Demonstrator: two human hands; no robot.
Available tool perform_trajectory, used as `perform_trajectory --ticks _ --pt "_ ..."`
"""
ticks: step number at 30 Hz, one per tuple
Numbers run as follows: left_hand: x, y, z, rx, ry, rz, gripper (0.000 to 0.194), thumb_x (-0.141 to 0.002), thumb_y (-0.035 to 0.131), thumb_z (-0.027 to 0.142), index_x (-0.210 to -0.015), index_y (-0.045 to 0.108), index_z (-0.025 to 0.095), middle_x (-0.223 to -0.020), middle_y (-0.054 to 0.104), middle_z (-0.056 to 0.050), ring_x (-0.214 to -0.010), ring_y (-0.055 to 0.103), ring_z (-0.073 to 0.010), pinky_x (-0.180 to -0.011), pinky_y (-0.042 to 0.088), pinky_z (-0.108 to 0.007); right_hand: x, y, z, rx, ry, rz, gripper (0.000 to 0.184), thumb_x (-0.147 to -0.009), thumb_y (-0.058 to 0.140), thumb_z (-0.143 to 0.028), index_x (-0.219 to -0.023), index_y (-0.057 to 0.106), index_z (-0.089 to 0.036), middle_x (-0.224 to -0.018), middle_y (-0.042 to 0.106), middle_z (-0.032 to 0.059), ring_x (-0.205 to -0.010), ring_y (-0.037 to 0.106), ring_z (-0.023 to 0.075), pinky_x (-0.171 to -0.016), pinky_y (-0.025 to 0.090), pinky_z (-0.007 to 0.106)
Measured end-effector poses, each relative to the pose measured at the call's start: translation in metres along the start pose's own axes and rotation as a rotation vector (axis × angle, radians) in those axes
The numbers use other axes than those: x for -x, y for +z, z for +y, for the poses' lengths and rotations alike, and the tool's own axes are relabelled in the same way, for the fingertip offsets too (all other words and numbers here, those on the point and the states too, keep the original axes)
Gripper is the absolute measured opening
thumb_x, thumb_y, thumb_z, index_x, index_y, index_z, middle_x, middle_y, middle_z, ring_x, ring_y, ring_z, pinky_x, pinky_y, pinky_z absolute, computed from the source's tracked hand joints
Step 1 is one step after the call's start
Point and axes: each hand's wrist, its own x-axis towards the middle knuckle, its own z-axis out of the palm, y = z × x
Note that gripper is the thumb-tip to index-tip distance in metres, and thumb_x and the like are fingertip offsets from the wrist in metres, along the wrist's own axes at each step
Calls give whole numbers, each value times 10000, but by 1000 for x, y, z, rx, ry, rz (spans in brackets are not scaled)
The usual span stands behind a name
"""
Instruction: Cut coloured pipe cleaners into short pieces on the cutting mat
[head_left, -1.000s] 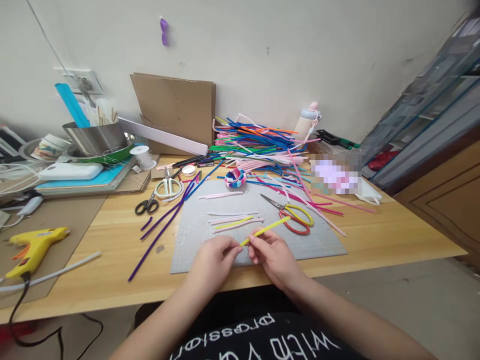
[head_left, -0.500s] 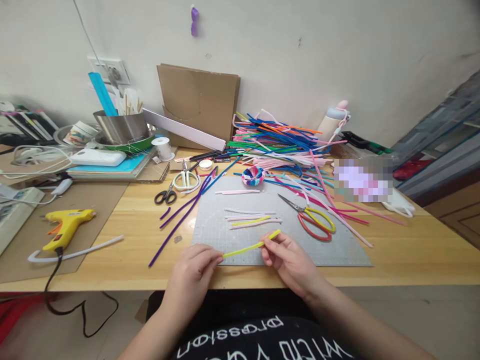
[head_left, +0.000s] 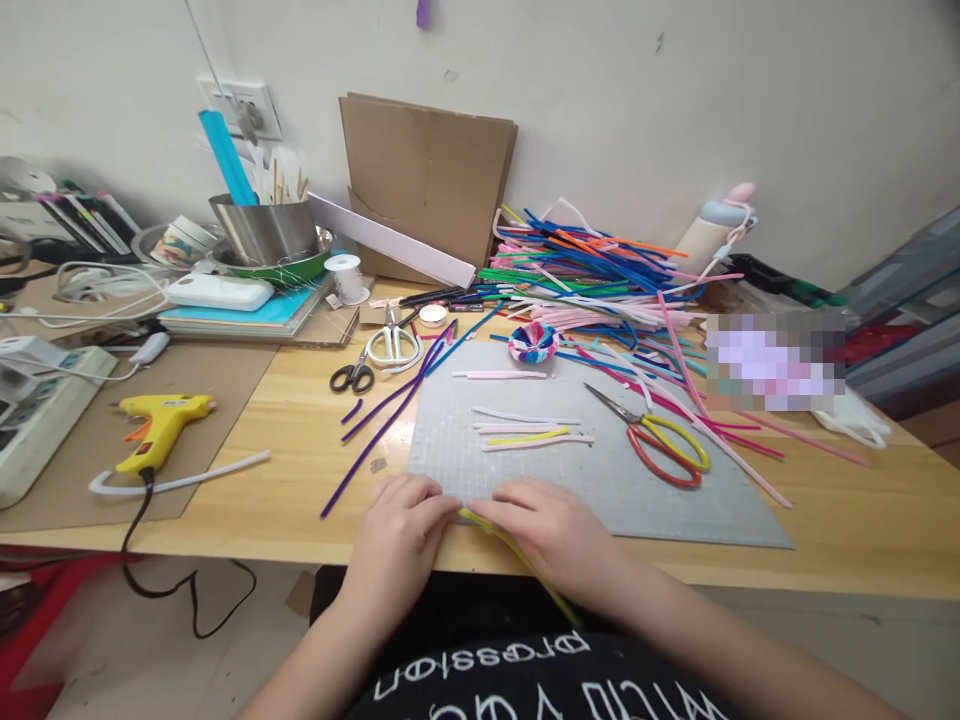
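Note:
A yellow pipe cleaner point(head_left: 525, 562) runs between my hands at the near edge of the grey cutting mat point(head_left: 697, 525). My left hand point(head_left: 405, 530) pinches its one end. Close beside it, my right hand point(head_left: 551, 530) grips the same stem near that end, and the loose length slants down toward my lap. Beyond my hands lie several cut pieces, pale ones and a yellow pipe cleaner piece point(head_left: 529, 438). Scissors with red and yellow handles point(head_left: 664, 450) rest on the mat's right side. A round multicoloured coil point(head_left: 533, 343) sits at the mat's far edge.
A heap of coloured pipe cleaners point(head_left: 592, 265) lies at the back by a bottle point(head_left: 712, 230). Purple stems point(head_left: 375, 455), black-handled scissors point(head_left: 352, 376) and white-handled scissors point(head_left: 395, 345) lie left of the mat. A yellow glue gun point(head_left: 165, 425) with its cord is farther left.
My right hand has moved in next to my left, and the pipe cleaner's free part has swung from up-right to down toward my lap. The camera view has turned left and down.

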Motion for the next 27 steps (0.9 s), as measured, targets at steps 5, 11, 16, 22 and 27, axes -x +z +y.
perform_trajectory --ticks 5,11,16,22,27 --pt "2 2 -2 0 -29 14 163 -879 512 221 -881 675 217 -801 619 -41 -759 536 -181 -707 415 -348 -13 4 -7 -135 62 -16 300 -927 457 -242 -1193 591 -205 -995 643 76 -918 586 206 -795 483 346" --pt "18 -2 -7 -5 -131 299 216 -814 590 138 -1019 630 194 -895 631 -47 -839 568 -179 -764 433 -343 -19 15 1 -93 29 5 309 -907 417 -107 -1093 647 -197 -888 617 57 -835 590 174 -738 489 304" --pt "44 -1 -10 -80 -166 512 228 -748 615 47 -929 638 184 -829 627 -33 -770 571 -162 -727 418 -324 -18 16 2 -112 14 24 314 -907 412 -99 -1095 645 -193 -903 616 51 -841 585 158 -750 485 288" --pt "62 12 -7 -142 -139 489 230 -753 604 52 -918 662 201 -863 651 -52 -831 585 -207 -757 392 -369 -20 19 -2 -92 -13 13 305 -912 419 -112 -1103 640 -198 -905 622 47 -848 582 158 -748 483 286" --pt "64 14 -6 -151 -154 476 268 -768 591 66 -974 671 219 -886 646 -56 -842 576 -207 -768 379 -371 -19 22 -4 -82 -20 9 303 -909 422 -114 -1095 644 -203 -888 621 46 -829 583 158 -726 484 280"
